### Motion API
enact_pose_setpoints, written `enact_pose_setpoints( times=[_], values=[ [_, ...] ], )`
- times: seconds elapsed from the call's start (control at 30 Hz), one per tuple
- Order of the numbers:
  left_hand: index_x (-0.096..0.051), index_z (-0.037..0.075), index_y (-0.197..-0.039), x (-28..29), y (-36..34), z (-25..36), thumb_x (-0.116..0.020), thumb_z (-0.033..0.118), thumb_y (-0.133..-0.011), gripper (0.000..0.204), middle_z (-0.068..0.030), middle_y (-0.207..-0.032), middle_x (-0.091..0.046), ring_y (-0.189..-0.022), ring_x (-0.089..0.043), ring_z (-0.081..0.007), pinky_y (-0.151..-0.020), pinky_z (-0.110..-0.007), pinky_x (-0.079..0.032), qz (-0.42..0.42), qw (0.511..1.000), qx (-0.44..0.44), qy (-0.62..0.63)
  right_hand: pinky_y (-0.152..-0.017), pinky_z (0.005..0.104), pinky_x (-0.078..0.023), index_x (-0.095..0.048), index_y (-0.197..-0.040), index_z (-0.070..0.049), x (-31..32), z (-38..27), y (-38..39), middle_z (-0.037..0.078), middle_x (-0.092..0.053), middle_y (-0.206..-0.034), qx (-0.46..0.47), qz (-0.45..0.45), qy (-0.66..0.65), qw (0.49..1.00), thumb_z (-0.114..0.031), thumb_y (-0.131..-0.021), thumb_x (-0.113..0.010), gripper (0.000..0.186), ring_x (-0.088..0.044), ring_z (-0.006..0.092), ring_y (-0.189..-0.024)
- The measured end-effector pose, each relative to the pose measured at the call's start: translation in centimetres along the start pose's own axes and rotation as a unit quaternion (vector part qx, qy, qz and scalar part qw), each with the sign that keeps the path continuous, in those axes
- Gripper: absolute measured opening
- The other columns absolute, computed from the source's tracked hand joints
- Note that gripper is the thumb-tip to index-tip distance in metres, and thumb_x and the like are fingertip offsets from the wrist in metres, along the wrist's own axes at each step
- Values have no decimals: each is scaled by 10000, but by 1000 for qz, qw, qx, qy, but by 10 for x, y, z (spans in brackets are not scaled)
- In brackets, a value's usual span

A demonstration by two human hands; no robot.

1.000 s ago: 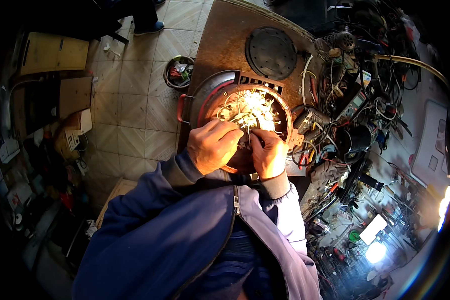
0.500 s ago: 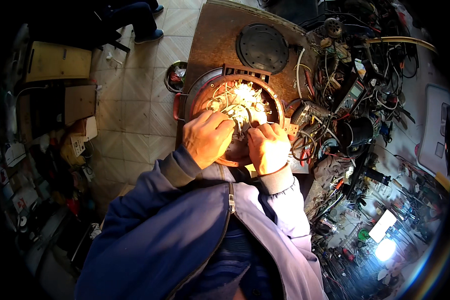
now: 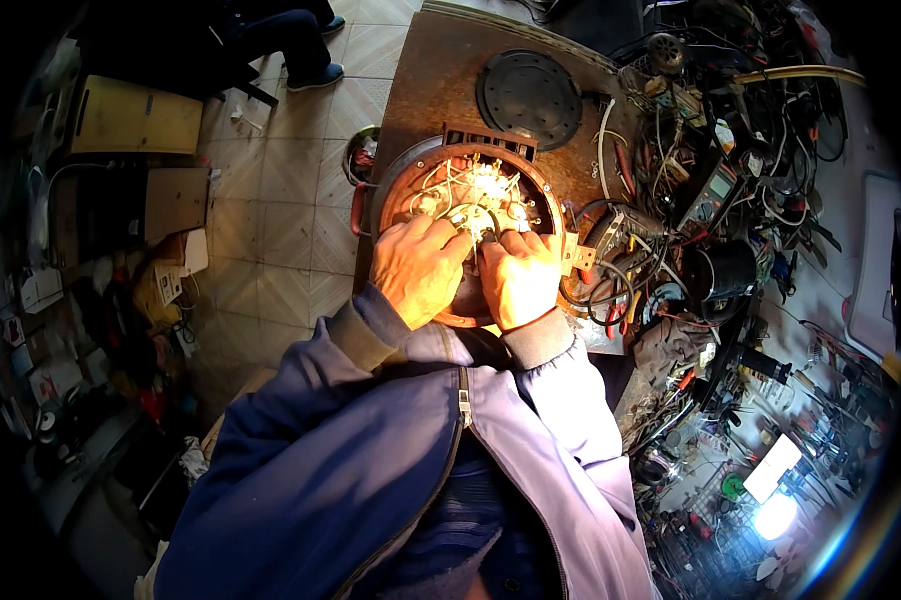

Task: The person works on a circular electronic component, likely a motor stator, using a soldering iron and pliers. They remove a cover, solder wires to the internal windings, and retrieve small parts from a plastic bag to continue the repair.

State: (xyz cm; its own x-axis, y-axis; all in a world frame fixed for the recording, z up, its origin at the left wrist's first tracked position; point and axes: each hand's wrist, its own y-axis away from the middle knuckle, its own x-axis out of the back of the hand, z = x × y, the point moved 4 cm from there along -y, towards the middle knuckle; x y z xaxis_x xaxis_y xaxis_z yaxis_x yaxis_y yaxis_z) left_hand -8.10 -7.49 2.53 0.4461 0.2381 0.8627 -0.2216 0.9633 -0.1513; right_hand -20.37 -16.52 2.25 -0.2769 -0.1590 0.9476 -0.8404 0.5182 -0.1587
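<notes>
A round reddish-brown appliance housing (image 3: 470, 151) lies opened up on the wooden table, with pale wires and terminals (image 3: 490, 186) glaring under a bright light. My left hand (image 3: 417, 272) reaches over its near left side, fingers curled down among the wires. Close beside it, my right hand (image 3: 522, 284) bends over the near right part of the housing, thumb and fingers drawn together. Both sets of fingertips nearly meet at the middle. Whatever they pinch is hidden behind the knuckles and lost in glare.
A black round cover (image 3: 529, 98) lies on the table (image 3: 425, 75) beyond the housing. Tangled cables, a multimeter (image 3: 718, 186) and red-handled pliers (image 3: 625, 312) crowd the right side. A bin (image 3: 361, 155) stands left of the table. Another person's legs (image 3: 305, 50) show at the far left.
My right hand has shifted left and slightly toward the middle, closer to my left hand. The left hand stays at the near left side, its fingers a little deeper among the wires.
</notes>
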Motion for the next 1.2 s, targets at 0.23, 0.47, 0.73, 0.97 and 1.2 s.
enact_pose_setpoints(
  times=[0.23, 0.47, 0.73, 0.97, 1.2],
  values=[
    [-741, 107, -976, -2, 2, -3, -715, 150, -790, 194, -30, -864, -648, -898, -639, -264, -757, -427, -516, 36, 999, -2, 29, -772, 415, -435, -641, -711, -117, -8, 0, -3, 67, -632, -751, -2, -6, 5, 1000, -164, -795, -683, 105, -636, 259, -757],
    [-724, 107, -936, -5, 3, -5, -717, 149, -774, 168, -21, -877, -637, -889, -627, -253, -738, -420, -502, 37, 999, -9, 27, -799, 430, -473, -734, -838, -89, 0, 5, -2, 86, -685, -809, -6, -23, -40, 999, -158, -835, -760, 74, -661, 302, -796],
    [-683, 109, -863, -6, 4, -6, -711, 162, -763, 117, -19, -869, -611, -895, -614, -251, -744, -410, -494, 30, 999, -7, 30, -774, 417, -528, -774, -962, -66, 9, 6, -6, 109, -727, -872, -6, 41, -128, 991, -99, -803, -810, 166, -686, 321, -811],
    [-651, 114, -833, -4, 1, -5, -708, 174, -763, 109, -20, -861, -596, -891, -608, -251, -739, -415, -489, 30, 999, 0, 28, -758, 411, -521, -772, -977, -90, 8, 4, -10, 88, -720, -882, 6, 35, -134, 990, -98, -798, -812, 183, -682, 304, -803],
    [-649, 117, -837, -4, 0, -4, -704, 182, -766, 111, -18, -864, -592, -889, -607, -246, -742, -408, -483, 21, 1000, 2, 17, -717, 401, -494, -737, -933, -62, 9, 3, -11, 84, -693, -862, 11, 50, -121, 991, -80, -802, -810, 151, -662, 292, -761]
  ],
)
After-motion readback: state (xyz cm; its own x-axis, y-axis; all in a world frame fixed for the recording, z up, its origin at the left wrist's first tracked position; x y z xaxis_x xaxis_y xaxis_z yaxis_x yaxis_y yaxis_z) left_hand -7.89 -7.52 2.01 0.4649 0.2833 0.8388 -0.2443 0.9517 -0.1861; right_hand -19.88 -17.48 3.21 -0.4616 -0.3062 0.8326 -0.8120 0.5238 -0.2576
